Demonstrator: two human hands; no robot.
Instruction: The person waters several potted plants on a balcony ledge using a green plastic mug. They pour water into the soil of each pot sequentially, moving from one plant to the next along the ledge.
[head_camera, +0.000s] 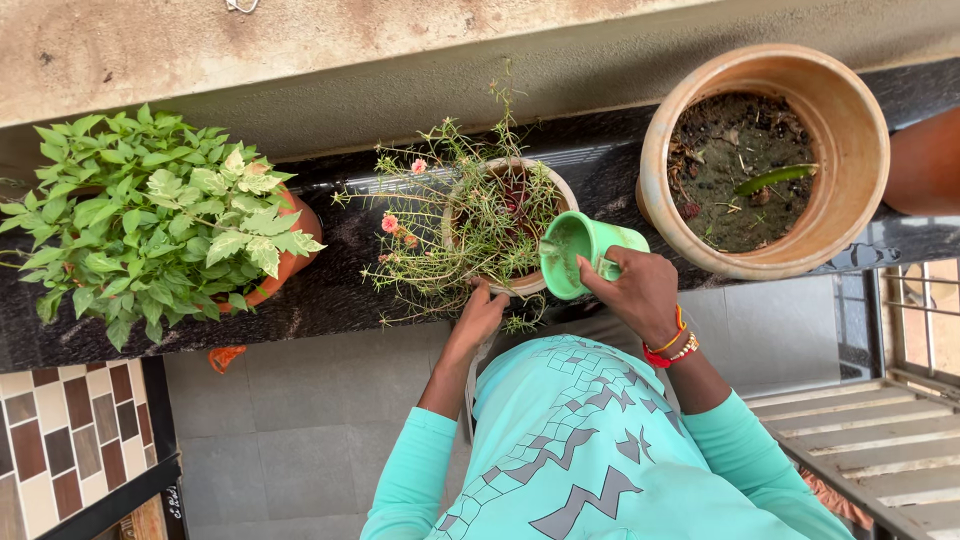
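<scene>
So from the head cam, our right hand (640, 292) has its fingers clamped round a green mug (583, 252), tipped over the flowering pot (512, 228) on the black ledge (330, 290). Left hand (480, 312) curls against the pot's near rim. Tilt too fast and soil could wash over.

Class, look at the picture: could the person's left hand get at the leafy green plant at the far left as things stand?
Probably yes. The left hand rests on the middle flowering pot, and only bare dark ledge lies between it and the leafy plant. It would need a long sideways stretch, though.
</scene>
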